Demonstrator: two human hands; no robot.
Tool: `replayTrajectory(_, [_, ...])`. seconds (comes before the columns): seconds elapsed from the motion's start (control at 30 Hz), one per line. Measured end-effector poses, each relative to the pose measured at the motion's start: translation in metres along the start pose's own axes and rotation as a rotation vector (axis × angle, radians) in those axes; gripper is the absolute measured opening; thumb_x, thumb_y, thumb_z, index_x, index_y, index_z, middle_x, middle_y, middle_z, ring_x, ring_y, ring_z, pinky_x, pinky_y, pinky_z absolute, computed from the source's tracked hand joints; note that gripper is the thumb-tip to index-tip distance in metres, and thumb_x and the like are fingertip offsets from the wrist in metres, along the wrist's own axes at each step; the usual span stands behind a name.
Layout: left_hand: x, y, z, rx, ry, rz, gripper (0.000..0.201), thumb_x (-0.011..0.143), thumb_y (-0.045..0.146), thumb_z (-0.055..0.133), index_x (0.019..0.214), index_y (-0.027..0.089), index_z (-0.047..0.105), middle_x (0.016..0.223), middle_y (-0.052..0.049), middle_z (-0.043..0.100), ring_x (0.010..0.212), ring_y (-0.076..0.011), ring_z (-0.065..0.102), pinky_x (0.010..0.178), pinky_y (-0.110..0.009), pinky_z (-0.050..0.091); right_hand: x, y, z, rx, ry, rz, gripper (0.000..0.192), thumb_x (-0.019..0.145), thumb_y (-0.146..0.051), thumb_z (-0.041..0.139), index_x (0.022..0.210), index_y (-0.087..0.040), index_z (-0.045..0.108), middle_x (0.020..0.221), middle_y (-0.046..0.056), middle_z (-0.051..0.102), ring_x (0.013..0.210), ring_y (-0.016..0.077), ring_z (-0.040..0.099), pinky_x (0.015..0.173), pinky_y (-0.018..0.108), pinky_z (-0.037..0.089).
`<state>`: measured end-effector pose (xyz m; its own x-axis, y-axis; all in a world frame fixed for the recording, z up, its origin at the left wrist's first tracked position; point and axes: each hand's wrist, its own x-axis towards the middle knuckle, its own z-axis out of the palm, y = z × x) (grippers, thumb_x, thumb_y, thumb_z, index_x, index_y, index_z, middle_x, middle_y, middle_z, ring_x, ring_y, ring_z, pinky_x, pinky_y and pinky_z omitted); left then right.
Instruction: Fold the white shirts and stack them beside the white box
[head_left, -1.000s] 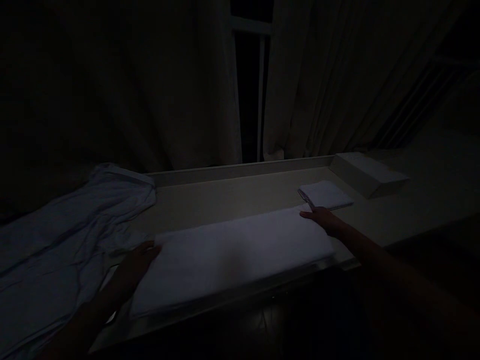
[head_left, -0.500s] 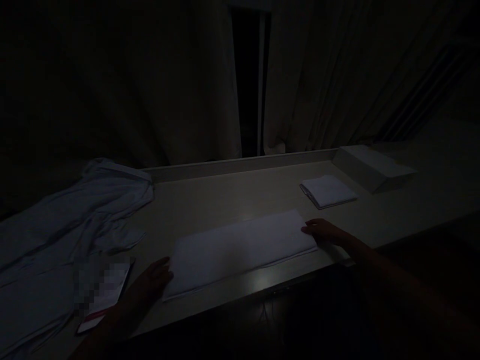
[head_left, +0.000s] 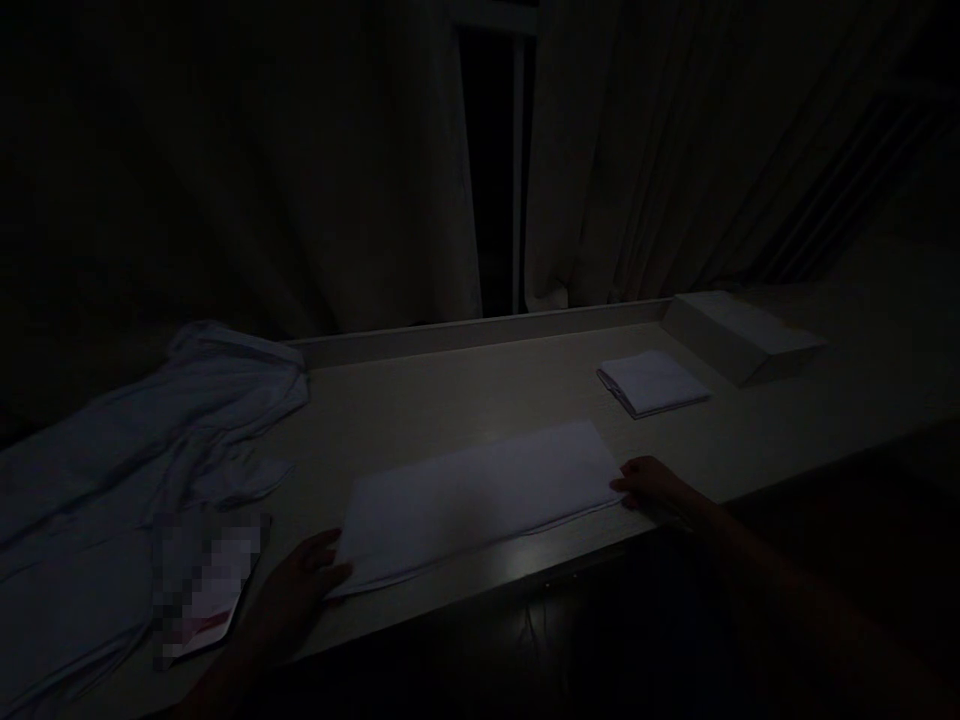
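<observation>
The long folded white cloth (head_left: 480,495) lies flat on the tabletop (head_left: 450,400), near the front edge. The left hand (head_left: 300,585) touches its end at 8 o'clock and the right hand (head_left: 652,485) touches its end at 3 o'clock; each grip looks loosely open, fingers on the cloth edge, though it is too dark to be sure. A small folded cloth (head_left: 652,382) sits at 1 o'clock, and a crumpled sheet (head_left: 135,450) lies at 9 o'clock.
</observation>
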<state>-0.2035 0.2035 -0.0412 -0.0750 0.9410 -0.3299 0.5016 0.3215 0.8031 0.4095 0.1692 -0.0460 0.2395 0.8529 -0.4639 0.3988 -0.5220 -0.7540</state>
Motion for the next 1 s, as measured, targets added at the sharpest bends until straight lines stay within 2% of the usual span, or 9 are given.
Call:
replayTrajectory(0.2, [0.001,0.007,0.006,0.091,0.07,0.022,0.065,0.068,0.053,0.067,0.122,0.019,0.057,0.111,-0.016,0.07,0.101,-0.0315,0.069,0.078,-0.043,0.058,0.001,-0.007,-0.001,-0.164,0.151,-0.024,0.033,0.073,-0.045,0.076,0.078,-0.016,0.061,0.061,0.005,0.065,0.053,0.0174,0.061,0.047,0.025,0.04])
replayTrajectory(0.3, [0.004,0.015,0.001,0.336,0.122,0.068,0.07,0.073,0.061,0.06,0.124,0.013,0.055,0.113,-0.018,0.068,0.101,-0.033,0.067,0.083,-0.046,0.055,-0.005,-0.023,0.001,-0.448,0.326,-0.154,0.047,0.075,-0.057,0.072,0.095,-0.014,0.065,0.087,0.015,0.071,0.08,0.0278,0.068,0.066,0.033,0.049])
replayTrajectory(0.37, [0.004,0.031,0.008,0.51,0.233,0.18,0.07,0.078,0.065,0.053,0.125,0.012,0.055,0.123,-0.02,0.063,0.108,-0.0343,0.063,0.09,-0.048,0.052,-0.008,-0.04,0.02,-0.614,0.447,-0.302,0.054,0.083,-0.056,0.064,0.113,-0.012,0.064,0.108,0.021,0.069,0.102,0.0329,0.065,0.084,0.04,0.049])
replayTrajectory(0.43, [0.004,0.057,0.032,0.604,0.323,0.366,0.065,0.085,0.062,0.046,0.127,0.014,0.055,0.132,-0.018,0.059,0.117,-0.0334,0.058,0.098,-0.049,0.047,-0.01,-0.064,0.058,-0.711,0.451,-0.485,0.051,0.093,-0.048,0.053,0.125,-0.01,0.06,0.124,0.023,0.063,0.118,0.0336,0.057,0.1,0.044,0.041])
replayTrajectory(0.57, [0.01,0.111,0.12,0.7,0.127,0.727,0.055,0.096,0.043,0.032,0.132,0.009,0.055,0.139,-0.02,0.055,0.133,-0.0313,0.047,0.112,-0.049,0.035,-0.004,-0.113,0.164,-0.781,0.24,-0.896,0.056,0.099,-0.049,0.039,0.143,-0.015,0.046,0.15,0.014,0.044,0.142,0.0333,0.034,0.115,0.052,0.024])
replayTrajectory(0.63, [0.018,0.125,0.159,0.777,0.062,0.767,0.055,0.098,0.033,0.024,0.139,0.007,0.049,0.149,-0.02,0.044,0.141,-0.0331,0.037,0.115,-0.053,0.028,0.004,-0.129,0.203,-0.795,0.176,-0.968,0.053,0.102,-0.042,0.03,0.147,-0.015,0.04,0.155,0.012,0.038,0.146,0.0301,0.027,0.118,0.051,0.019])
replayTrajectory(0.7, [0.028,0.127,0.181,0.826,0.088,0.735,0.057,0.098,0.032,0.021,0.144,0.006,0.044,0.154,-0.02,0.036,0.145,-0.0354,0.03,0.115,-0.057,0.025,0.014,-0.136,0.221,-0.805,0.151,-0.953,0.053,0.103,-0.038,0.028,0.149,-0.013,0.037,0.156,0.012,0.034,0.147,0.0293,0.024,0.118,0.05,0.018])
replayTrajectory(0.8, [0.038,0.113,0.184,0.856,0.139,0.71,0.061,0.098,0.046,0.026,0.147,0.014,0.041,0.157,-0.018,0.031,0.147,-0.0368,0.025,0.115,-0.058,0.02,0.025,-0.132,0.214,-0.803,0.138,-0.929,0.063,0.1,-0.054,0.032,0.151,-0.017,0.034,0.158,0.011,0.03,0.147,0.0312,0.021,0.118,0.052,0.017])
replayTrajectory(1.0, [0.043,0.075,0.148,0.947,0.335,0.541,0.083,0.089,0.069,0.03,0.15,0.013,0.034,0.158,-0.021,0.028,0.147,-0.0376,0.021,0.117,-0.054,0.018,0.034,-0.103,0.149,-0.836,0.163,-0.776,0.079,0.096,-0.07,0.021,0.154,-0.017,0.029,0.16,0.011,0.026,0.148,0.0282,0.02,0.119,0.048,0.013])
